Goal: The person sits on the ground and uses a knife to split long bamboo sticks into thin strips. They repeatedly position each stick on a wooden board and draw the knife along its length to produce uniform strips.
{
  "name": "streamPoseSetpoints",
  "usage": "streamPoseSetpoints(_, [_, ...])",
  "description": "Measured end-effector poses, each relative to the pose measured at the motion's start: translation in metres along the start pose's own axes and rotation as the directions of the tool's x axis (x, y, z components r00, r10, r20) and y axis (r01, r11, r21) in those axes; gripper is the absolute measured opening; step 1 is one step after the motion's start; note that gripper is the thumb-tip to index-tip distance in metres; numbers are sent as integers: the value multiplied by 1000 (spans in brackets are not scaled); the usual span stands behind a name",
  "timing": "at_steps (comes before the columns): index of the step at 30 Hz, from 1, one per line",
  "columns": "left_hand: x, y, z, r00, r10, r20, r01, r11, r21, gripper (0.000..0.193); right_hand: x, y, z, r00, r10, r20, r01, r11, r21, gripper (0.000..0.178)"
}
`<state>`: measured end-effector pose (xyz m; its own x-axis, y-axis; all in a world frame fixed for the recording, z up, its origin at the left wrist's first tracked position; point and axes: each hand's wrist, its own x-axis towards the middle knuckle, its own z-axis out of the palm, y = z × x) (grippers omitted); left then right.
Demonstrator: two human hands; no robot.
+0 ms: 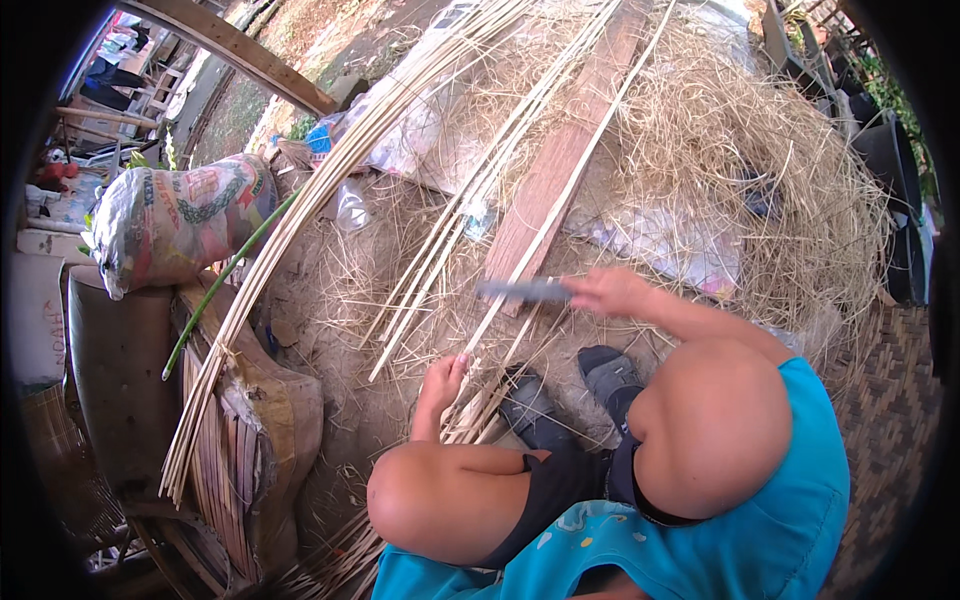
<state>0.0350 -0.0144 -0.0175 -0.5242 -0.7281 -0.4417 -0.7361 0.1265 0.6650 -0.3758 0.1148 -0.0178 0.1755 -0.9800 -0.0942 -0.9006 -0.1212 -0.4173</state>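
Note:
A long, pale bamboo strip (581, 172) slants away from me over a reddish-brown wooden plank (540, 195). My left hand (438, 388) is closed around its near end, beside my left knee. In my right hand (606, 292) is a knife (525, 290), its grey blade a little blurred and lying across the strip just beyond the left hand. Whether the edge bites into the strip I cannot tell. To the left of the plank, several more thin strips (450, 228) lie side by side. Other pale strips (465, 420) lie close by my left hand, partly hidden by my leg.
Curly shavings (770, 150) heap up at the right, partly over pale sheeting (670, 250). A long bundle of strips (320, 190) and a green stalk (228, 275) rest on a worn wooden block (285, 400) at left. A stuffed sack (190, 215) lies behind. Woven matting (890, 430) spreads at right.

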Motion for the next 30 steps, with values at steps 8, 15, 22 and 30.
streamPoseSetpoints(8, [-13,-9,-4,990,104,-97,-85,979,186,41,5,47,-19,841,477,-255,-414,871,263,41])
streamPoseSetpoints(15, [-27,-33,6,995,88,-53,-53,882,469,33,6,114,-45,662,713,-231,-635,697,333,39])
streamPoseSetpoints(22, [-8,18,-2,998,20,-59,-9,983,185,48,12,27,-13,907,320,-275,-263,938,224,42])
streamPoseSetpoints(30, [-22,13,1,996,-36,-80,49,985,167,52,3,-24,10,951,252,-178,-204,946,251,48])
